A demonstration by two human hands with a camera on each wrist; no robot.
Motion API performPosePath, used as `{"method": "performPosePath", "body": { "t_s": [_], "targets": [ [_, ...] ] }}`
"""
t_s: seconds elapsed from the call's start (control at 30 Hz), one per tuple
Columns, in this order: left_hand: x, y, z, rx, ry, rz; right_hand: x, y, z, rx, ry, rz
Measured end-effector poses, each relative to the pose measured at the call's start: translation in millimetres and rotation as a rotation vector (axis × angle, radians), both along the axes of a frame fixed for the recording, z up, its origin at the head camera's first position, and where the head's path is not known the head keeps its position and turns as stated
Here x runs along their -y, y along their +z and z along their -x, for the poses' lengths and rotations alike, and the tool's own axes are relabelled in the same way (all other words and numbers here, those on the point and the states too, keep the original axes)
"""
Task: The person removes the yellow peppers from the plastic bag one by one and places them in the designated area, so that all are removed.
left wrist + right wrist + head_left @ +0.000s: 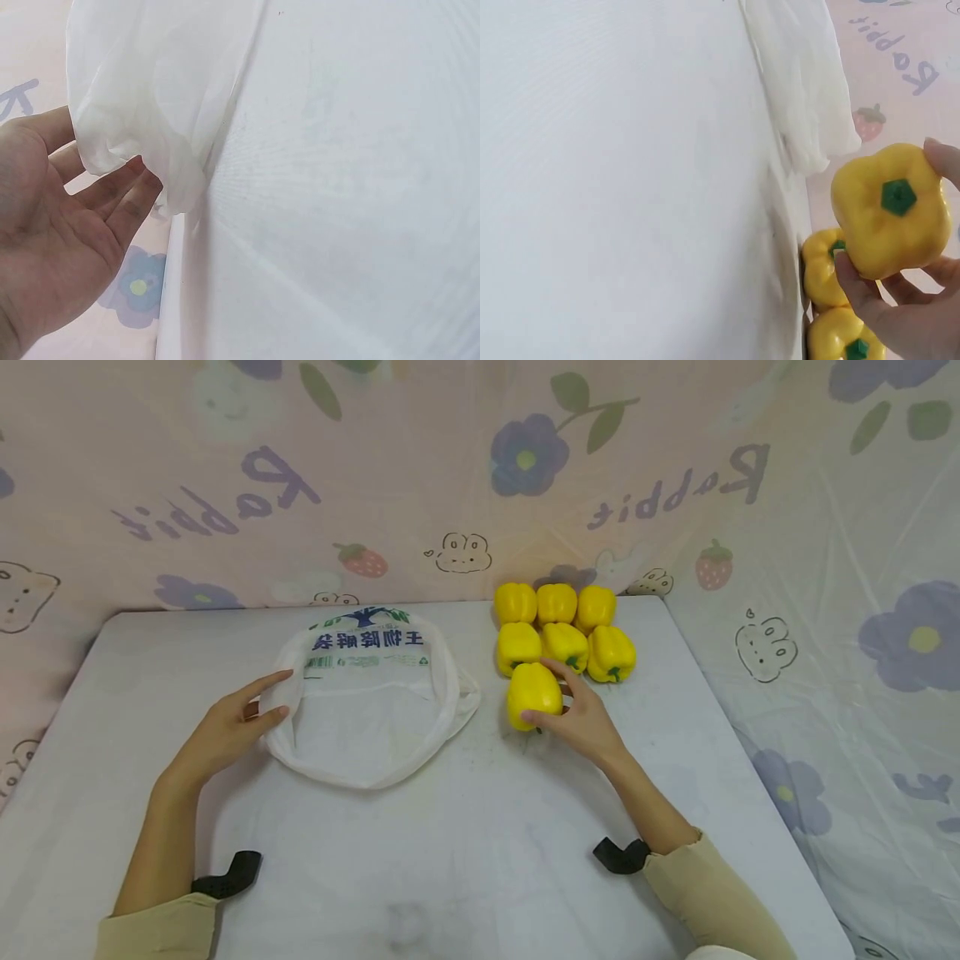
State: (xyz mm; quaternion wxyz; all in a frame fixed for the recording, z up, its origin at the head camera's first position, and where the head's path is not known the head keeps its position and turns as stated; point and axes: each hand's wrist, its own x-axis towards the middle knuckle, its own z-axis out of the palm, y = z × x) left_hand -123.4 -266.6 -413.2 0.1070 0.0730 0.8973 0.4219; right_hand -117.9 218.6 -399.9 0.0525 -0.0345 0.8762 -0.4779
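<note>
My left hand [217, 735] is at the left rim of a white plastic bag [360, 772], thumb and fingers around its rolled edge. The bag stands with its mouth wide and round, blue and green print on its inner back wall. In the left wrist view, the fingertips sit partly behind the thin plastic bag [150, 82]. My right hand [588, 722] grips a yellow bell pepper [534, 693] between thumb and fingers, to the right of the bag. Seen from the right wrist, the pepper [885, 232] shows its green stem end, with other peppers below it.
Several more yellow bell peppers [557, 603] sit in two rows at the back right of the white table [450, 877]. A patterned cloth [420, 468] hangs behind and to the right of the table. Black wrist mounts [228, 874] show at both cuffs.
</note>
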Motion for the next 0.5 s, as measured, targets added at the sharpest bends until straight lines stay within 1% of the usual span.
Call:
{"method": "performPosePath", "body": {
  "t_s": [0.13, 0.27, 0.5],
  "targets": [
    [0, -0.3, 0.1, -0.007, -0.001, 0.008, -8, -3.0, -2.3, -0.006, -0.009, -0.008],
    [0, -0.6, 0.2, -0.002, -0.001, 0.003, -13, -6.1, -3.7, 0.004, -0.034, -0.033],
    [0, -1.5, -0.1, -0.008, -0.01, -0.016, -19, -11.1, -2.4, 0.011, -0.057, -0.05]
  ]
}}
